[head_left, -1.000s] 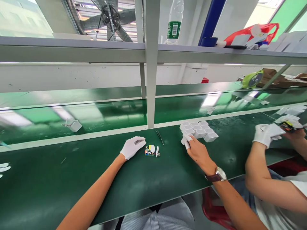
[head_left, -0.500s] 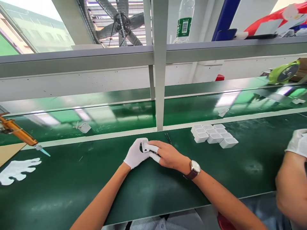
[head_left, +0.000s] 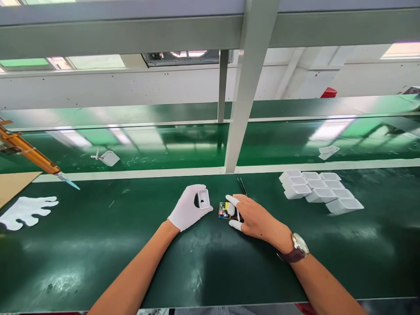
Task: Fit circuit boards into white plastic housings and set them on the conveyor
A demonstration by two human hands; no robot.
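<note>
My left hand (head_left: 189, 207), in a white glove, grips a small white plastic box (head_left: 204, 199) whose open side faces me; a small dark part shows inside it. Just to the right, a small circuit board (head_left: 223, 211) with green, yellow and white parts lies at the fingertips of my right hand (head_left: 251, 215). White finger cots cover some of those fingertips, and thumb and forefinger close around the board's right end, which they partly hide. Behind my right hand lie dark tweezers (head_left: 242, 187), touching the green table (head_left: 164, 271).
Several white open boxes (head_left: 316, 192) stand in rows at the right. On the left are a white glove (head_left: 28, 212) and an amber dispenser syringe (head_left: 36, 155) with a blue tip. A grey post (head_left: 244, 96) rises behind my hands, and a white box (head_left: 109, 158) sits beyond the ledge.
My right hand has left the white box and moved right to the circuit board. The left hand still holds the box. The view has tilted down; the other person's arm is out of sight.
</note>
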